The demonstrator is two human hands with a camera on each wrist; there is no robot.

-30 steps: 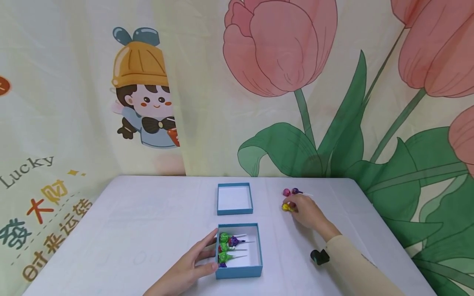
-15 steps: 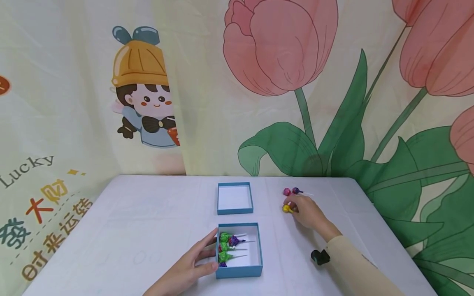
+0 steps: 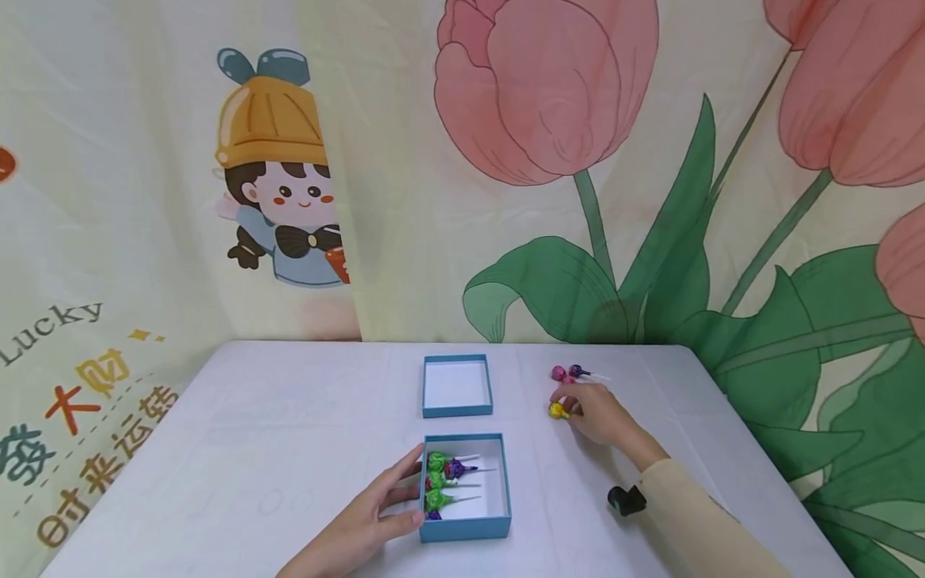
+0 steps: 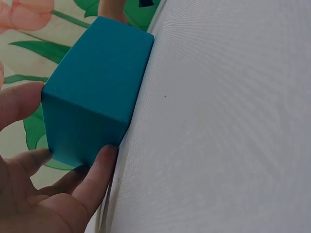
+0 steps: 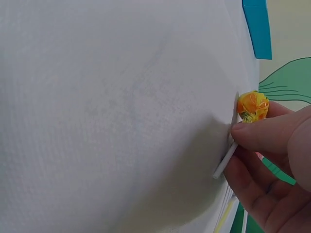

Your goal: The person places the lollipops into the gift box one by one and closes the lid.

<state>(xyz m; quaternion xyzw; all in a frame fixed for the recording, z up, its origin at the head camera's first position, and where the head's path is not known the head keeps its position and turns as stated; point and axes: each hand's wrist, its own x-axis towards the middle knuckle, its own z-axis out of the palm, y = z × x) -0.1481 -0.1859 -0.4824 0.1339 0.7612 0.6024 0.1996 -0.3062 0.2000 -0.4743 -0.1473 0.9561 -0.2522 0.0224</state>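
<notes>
My right hand [image 3: 596,413] pinches a yellow-wrapped lollipop [image 5: 253,105] by its white stick, between thumb and fingers, at the tabletop. Just beyond that hand lie a pink-wrapped lollipop [image 3: 559,373] and a dark purple one [image 3: 575,370]; another bit of pink shows, mostly covered by the fingers. To the left, an uncovered blue box [image 3: 473,530] with a white inside holds several lollipops [image 3: 438,499], green and purple, heads along its left wall and sticks pointing right. My left hand [image 3: 368,514] rests against the box's left side with spread fingers, thumb at the near corner.
Behind the box lies a shallow blue lid [image 3: 458,414], its white inside facing up. A small black object [image 3: 625,501] shows beside the right sleeve. White cloth covers the table [image 3: 217,449], and a printed curtain [image 3: 405,177] hangs behind its far edge.
The yellow lollipop and my right hand have shifted only slightly towards me, uncovering some pink behind the fingers. My left hand and the box stay put.
</notes>
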